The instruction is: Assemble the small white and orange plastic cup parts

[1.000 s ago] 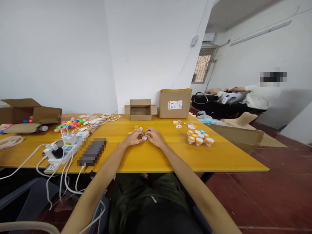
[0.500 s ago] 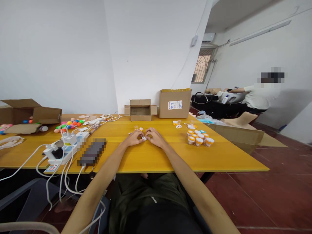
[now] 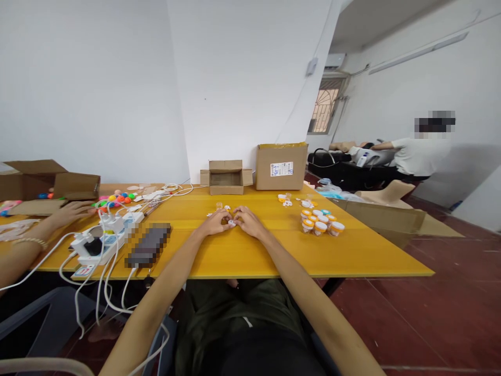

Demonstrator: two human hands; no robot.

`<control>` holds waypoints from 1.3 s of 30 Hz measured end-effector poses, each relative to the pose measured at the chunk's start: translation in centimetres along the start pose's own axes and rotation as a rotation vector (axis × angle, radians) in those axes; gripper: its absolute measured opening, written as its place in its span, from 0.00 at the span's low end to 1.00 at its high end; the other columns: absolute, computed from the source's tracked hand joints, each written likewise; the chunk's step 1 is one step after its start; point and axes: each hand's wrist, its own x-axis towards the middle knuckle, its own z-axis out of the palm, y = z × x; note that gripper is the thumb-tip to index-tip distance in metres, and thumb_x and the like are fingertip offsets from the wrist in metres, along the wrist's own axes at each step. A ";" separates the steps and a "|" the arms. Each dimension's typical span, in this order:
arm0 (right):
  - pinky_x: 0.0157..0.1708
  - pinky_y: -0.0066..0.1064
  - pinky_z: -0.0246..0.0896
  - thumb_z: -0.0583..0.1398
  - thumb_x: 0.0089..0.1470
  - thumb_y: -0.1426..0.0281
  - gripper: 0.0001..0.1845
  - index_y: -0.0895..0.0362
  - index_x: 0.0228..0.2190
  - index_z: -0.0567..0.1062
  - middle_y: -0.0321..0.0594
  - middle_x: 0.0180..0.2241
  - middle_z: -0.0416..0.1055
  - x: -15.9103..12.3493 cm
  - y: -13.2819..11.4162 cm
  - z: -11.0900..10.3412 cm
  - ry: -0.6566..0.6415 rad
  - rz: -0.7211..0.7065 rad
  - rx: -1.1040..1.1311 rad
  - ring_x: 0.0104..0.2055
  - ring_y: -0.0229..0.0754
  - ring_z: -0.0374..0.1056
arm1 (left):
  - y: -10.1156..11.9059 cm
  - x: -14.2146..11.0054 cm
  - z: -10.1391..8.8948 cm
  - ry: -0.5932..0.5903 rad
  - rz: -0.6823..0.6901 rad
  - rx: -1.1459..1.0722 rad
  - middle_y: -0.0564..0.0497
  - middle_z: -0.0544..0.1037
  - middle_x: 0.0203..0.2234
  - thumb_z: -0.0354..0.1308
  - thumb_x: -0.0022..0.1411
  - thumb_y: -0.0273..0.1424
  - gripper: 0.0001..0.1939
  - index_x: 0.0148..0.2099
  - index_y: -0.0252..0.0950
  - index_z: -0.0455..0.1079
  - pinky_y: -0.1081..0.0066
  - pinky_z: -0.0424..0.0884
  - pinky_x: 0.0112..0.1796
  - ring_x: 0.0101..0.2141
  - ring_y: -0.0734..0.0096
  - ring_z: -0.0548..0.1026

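Observation:
My left hand (image 3: 214,223) and my right hand (image 3: 247,221) meet over the middle of the yellow table (image 3: 235,256). Between their fingertips is a small whitish piece (image 3: 231,223), too small to make out its exact kind; both hands are closed on it. Just beyond the fingers stands a small clear jar (image 3: 219,206), with small white and orange pieces (image 3: 227,208) around it. To the right is a group of clear jars (image 3: 320,227) with orange-and-white lids, one of them teal. Loose white and orange parts (image 3: 285,198) lie farther back.
An open carton (image 3: 226,180) and a closed carton (image 3: 280,167) stand at the back. Leftward are a phone (image 3: 148,244), a power strip (image 3: 111,241) with cables, and colourful balls (image 3: 117,198). A co-worker's hand (image 3: 74,212) reaches in. Another person (image 3: 417,151) sits at far right.
A co-worker's arm has come in from the left edge, its hand now near the colourful balls. My own hands stay almost in place around the whitish piece.

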 end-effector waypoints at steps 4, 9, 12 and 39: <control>0.49 0.38 0.63 0.62 0.52 0.79 0.09 0.54 0.25 0.74 0.40 0.44 0.71 0.0 0.0 0.1 0.018 -0.004 0.005 0.48 0.44 0.68 | 0.1 0.0 -0.1 -0.005 0.000 -0.016 0.51 0.73 0.33 0.58 0.60 0.39 0.09 0.37 0.39 0.71 0.65 0.70 0.42 0.37 0.65 0.71; 0.48 0.38 0.64 0.62 0.52 0.78 0.08 0.54 0.26 0.74 0.40 0.43 0.71 0.0 0.1 0.1 0.023 -0.003 0.006 0.47 0.43 0.68 | 0.1 0.0 0.0 -0.002 0.004 -0.027 0.51 0.73 0.33 0.58 0.60 0.39 0.09 0.37 0.39 0.71 0.65 0.70 0.42 0.37 0.65 0.71; 0.48 0.37 0.64 0.61 0.52 0.79 0.09 0.53 0.26 0.74 0.40 0.44 0.71 0.0 0.1 0.0 0.017 0.002 0.007 0.48 0.43 0.68 | 0.0 0.0 0.0 -0.001 0.004 -0.021 0.51 0.73 0.33 0.58 0.60 0.39 0.09 0.36 0.38 0.71 0.65 0.70 0.42 0.37 0.65 0.71; 0.48 0.36 0.63 0.59 0.54 0.79 0.10 0.53 0.29 0.76 0.40 0.43 0.71 0.0 -0.4 -0.3 0.041 0.051 0.019 0.48 0.43 0.68 | 0.1 -0.1 0.0 0.002 -0.001 -0.010 0.51 0.74 0.34 0.59 0.60 0.40 0.09 0.38 0.39 0.70 0.66 0.69 0.41 0.37 0.66 0.71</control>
